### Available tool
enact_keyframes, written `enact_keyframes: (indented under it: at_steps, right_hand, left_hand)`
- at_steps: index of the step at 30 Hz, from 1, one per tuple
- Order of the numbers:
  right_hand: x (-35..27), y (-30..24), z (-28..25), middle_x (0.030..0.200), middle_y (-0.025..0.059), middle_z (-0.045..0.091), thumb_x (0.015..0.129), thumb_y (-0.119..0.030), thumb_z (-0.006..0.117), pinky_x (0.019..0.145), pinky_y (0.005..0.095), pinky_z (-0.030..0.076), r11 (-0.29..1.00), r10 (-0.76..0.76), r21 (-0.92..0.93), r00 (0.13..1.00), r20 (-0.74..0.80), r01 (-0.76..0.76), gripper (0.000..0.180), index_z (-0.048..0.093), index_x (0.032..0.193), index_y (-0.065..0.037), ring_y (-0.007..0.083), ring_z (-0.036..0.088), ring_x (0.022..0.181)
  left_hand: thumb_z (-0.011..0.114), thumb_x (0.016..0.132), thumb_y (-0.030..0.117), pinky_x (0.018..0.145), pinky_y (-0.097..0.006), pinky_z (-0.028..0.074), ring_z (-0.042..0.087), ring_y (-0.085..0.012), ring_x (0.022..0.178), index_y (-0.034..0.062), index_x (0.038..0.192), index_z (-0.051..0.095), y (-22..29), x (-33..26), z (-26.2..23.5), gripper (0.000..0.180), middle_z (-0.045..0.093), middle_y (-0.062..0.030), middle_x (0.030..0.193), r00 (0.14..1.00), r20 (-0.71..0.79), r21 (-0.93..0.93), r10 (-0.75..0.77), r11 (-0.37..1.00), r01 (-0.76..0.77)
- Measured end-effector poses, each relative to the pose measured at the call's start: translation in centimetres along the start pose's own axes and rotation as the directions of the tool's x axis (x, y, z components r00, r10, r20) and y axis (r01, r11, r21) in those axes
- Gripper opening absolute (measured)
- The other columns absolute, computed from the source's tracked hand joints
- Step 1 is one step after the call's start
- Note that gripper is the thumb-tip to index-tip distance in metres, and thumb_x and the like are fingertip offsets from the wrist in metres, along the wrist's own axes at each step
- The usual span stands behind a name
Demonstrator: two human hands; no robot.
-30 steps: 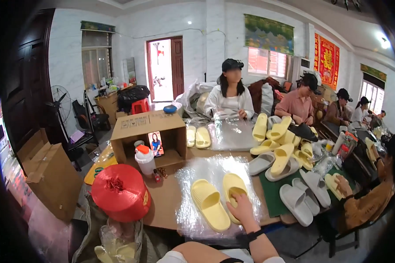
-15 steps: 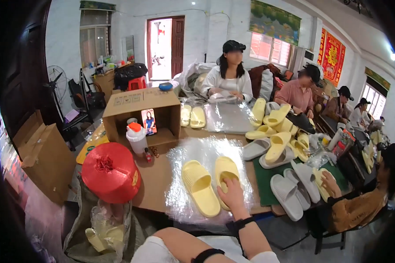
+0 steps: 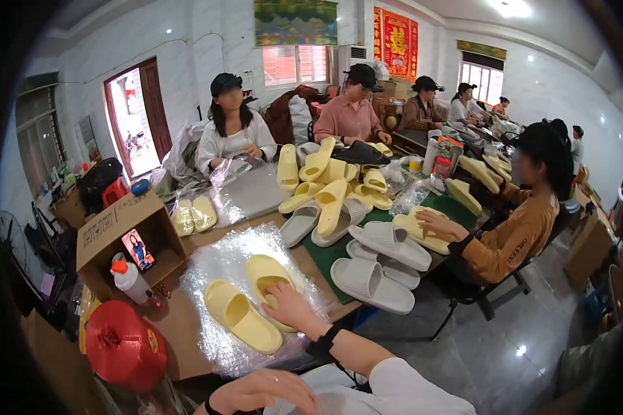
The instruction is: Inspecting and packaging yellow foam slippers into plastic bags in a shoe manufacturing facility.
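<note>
- Right hand (image 3: 289, 309) lies flat, fingers loose, on the near yellow slide sandal (image 3: 271, 277), gripping nothing as far as I can tell.
- The 2nd yellow slide (image 3: 242, 325) lies just left of it, both long axes running away diagonally on the clear plastic sheet (image 3: 221, 259).
- Left hand (image 3: 266, 392) rests open near the lap, farther off.

An open brown cardboard box (image 3: 121, 232) is seen at the left end of the table (image 3: 180, 325), with dark print on its side flap. A small picture card (image 3: 138, 250) in red and blue is propped against the box's front wall. A clear plastic wrapping sheet (image 3: 218, 266) is spread along the near edge of the table, and a second clear bag (image 3: 246, 190) is laid at the far edge. On the back wall, a red hanging with gold figures (image 3: 393, 33) is set beside a green landscape banner (image 3: 295, 22).
</note>
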State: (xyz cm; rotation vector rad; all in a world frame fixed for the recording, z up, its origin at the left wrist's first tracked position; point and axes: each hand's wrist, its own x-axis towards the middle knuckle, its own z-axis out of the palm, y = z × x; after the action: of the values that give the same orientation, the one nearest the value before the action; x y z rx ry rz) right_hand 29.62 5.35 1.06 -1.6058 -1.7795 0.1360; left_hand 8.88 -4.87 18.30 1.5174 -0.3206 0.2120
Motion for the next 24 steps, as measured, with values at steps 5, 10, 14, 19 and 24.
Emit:
enact_keyframes:
  at_steps: [5, 10, 14, 19, 24]
  right_hand:
    - [0.0, -0.2, 0.2, 0.111, 0.0199, 0.057, 0.091, -0.037, 0.065, 0.091, 0.0448, 0.051, 0.999, -0.020, -0.034, 1.000, -0.021, 0.019, 0.044, 0.060, 0.118, -0.002, 0.0372, 0.058, 0.107]
    - [0.2, 0.6, 0.5, 0.110, 0.0198, 0.057, 0.090, -0.036, 0.065, 0.089, 0.0451, 0.051, 0.998, -0.044, -0.042, 0.998, -0.040, 0.042, 0.043, 0.060, 0.116, -0.002, 0.0374, 0.058, 0.104]
    - [0.6, 0.0, 0.2, 0.110, 0.0200, 0.057, 0.091, -0.037, 0.065, 0.090, 0.0452, 0.051, 0.999, -0.034, -0.039, 0.999, -0.029, 0.033, 0.043, 0.060, 0.116, -0.002, 0.0375, 0.058, 0.104]
    - [0.2, -0.6, -0.2, 0.111, 0.0199, 0.056, 0.091, -0.038, 0.065, 0.091, 0.0449, 0.050, 1.000, -0.007, -0.021, 1.000, 0.005, 0.007, 0.045, 0.060, 0.118, -0.002, 0.0371, 0.057, 0.108]
    - [0.3, -0.2, 0.1, 0.115, 0.0184, 0.057, 0.091, -0.040, 0.065, 0.093, 0.0456, 0.050, 1.000, -0.011, -0.028, 1.000, 0.007, 0.011, 0.046, 0.061, 0.121, -0.006, 0.0370, 0.058, 0.111]
  left_hand:
    - [0.067, 0.090, 0.010, 0.095, -0.036, 0.050, 0.067, -0.0252, 0.107, 0.0005, 0.104, 0.074, -4.7, -3.2, -1.5, 0.018, 0.073, -0.0119, 0.109, 0.701, -0.712, 0.542, 0.044, 0.670, 0.508]
    - [0.073, 0.085, 0.007, 0.098, -0.037, 0.049, 0.067, -0.0255, 0.109, 0.0000, 0.106, 0.073, -4.1, -2.7, 0.2, 0.022, 0.073, -0.0117, 0.110, 0.729, -0.682, 0.392, -0.063, 0.810, 0.436]
    - [0.064, 0.098, 0.026, 0.097, -0.048, 0.049, 0.063, -0.0394, 0.112, -0.0036, 0.124, 0.064, 2.9, 1.9, 3.8, 0.040, 0.066, -0.0193, 0.122, 0.995, -0.014, 0.386, 0.101, 0.918, -0.087]
    - [0.066, 0.096, 0.027, 0.099, -0.045, 0.048, 0.060, -0.0367, 0.117, -0.0008, 0.138, 0.055, 3.2, 6.0, 6.6, 0.052, 0.064, -0.0174, 0.125, 0.922, 0.362, 0.296, 0.139, 0.921, -0.255]
    - [0.064, 0.096, 0.018, 0.095, -0.044, 0.049, 0.061, -0.0352, 0.110, 0.0031, 0.130, 0.061, 1.4, 7.5, 7.6, 0.037, 0.063, -0.0152, 0.121, 0.873, 0.423, 0.242, 0.243, 0.898, -0.367]
